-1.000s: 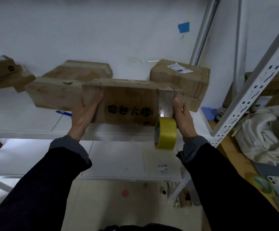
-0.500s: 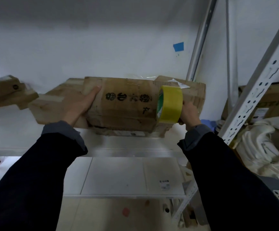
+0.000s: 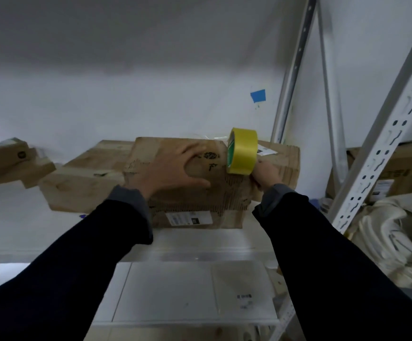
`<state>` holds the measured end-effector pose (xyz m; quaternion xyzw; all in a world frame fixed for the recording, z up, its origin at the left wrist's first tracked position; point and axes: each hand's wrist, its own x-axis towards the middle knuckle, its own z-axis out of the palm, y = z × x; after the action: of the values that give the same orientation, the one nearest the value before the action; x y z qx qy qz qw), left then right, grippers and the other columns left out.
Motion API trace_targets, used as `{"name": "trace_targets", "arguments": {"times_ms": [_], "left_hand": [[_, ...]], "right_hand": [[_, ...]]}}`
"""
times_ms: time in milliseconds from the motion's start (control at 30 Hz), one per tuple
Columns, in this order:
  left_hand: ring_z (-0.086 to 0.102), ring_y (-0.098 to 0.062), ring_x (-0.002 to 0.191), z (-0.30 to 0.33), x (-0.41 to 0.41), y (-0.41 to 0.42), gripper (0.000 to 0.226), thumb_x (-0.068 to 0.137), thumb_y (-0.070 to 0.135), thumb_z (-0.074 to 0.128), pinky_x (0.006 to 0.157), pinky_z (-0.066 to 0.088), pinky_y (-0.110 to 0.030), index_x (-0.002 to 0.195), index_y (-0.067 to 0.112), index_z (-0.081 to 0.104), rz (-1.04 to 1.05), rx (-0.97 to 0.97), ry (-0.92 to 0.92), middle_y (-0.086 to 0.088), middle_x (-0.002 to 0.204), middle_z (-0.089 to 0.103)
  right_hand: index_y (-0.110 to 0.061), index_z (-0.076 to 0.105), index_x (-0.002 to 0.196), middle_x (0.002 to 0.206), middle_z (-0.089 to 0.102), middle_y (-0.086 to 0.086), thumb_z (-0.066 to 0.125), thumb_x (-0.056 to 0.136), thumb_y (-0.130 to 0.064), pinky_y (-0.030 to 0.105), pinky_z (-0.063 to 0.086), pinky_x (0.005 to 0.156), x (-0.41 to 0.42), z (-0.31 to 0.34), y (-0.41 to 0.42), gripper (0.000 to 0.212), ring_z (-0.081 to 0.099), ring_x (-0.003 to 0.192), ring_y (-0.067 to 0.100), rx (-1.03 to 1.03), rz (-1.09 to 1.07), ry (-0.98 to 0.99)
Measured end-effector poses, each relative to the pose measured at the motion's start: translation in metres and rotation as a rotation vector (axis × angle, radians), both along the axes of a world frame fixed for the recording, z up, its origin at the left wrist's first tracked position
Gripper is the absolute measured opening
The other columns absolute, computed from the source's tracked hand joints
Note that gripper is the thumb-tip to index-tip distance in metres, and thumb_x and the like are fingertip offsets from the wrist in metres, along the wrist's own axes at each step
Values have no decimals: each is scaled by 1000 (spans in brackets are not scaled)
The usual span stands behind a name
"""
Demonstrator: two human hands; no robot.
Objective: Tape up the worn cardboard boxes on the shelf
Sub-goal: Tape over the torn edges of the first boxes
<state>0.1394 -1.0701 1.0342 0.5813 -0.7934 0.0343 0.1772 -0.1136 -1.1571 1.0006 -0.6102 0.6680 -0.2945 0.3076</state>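
Two hands (image 3: 175, 173) on worn box (image 3: 200, 200)

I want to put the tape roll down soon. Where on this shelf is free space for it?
Bare shelf shows at the front left, below the small box and beside the flat box. It is crowded in the middle and right: the worn box under the left hand, the tape roll in the right hand, the box behind.

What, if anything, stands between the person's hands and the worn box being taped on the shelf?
Nothing visible does. The left hand lies flat on the front of the worn box, and the right hand holds the yellow tape roll against the box's right end. The other boxes lie behind and beside it.
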Motion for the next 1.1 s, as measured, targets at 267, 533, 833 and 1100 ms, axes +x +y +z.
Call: {"name": "trace_targets", "arguments": {"times_ms": [267,533,833,1100], "left_hand": [[33,-26,144,-23,-39,-52,108,66,57,84,116,20,-35,155,24,32,18,-99,-176,-1,159,38],[43,-26,135,-23,-42,-54,100,74,76,66,105,35,-43,155,26,33,32,-152,-233,3,157,38],[48,-29,129,-26,-44,-56,95,78,82,54,101,36,-43,152,25,37,53,-198,-248,1,153,43],[52,-31,124,-36,-41,-63,86,83,77,47,101,38,-43,145,18,44,61,-217,-237,-2,145,54]], "right_hand": [[-12,65,106,112,63,10,36,93,-63,40,48,92,7,-1,22,61,58,100,25,-226,-10,-273],[-39,59,101,112,61,-6,54,85,-67,44,46,101,39,20,43,33,58,109,18,-559,46,-532],[-32,53,98,97,69,-1,72,78,-57,51,54,89,45,28,27,37,65,97,21,-442,67,-525],[-3,56,101,97,65,19,66,90,-33,59,53,81,41,18,43,33,64,91,36,-521,177,-501]]}}
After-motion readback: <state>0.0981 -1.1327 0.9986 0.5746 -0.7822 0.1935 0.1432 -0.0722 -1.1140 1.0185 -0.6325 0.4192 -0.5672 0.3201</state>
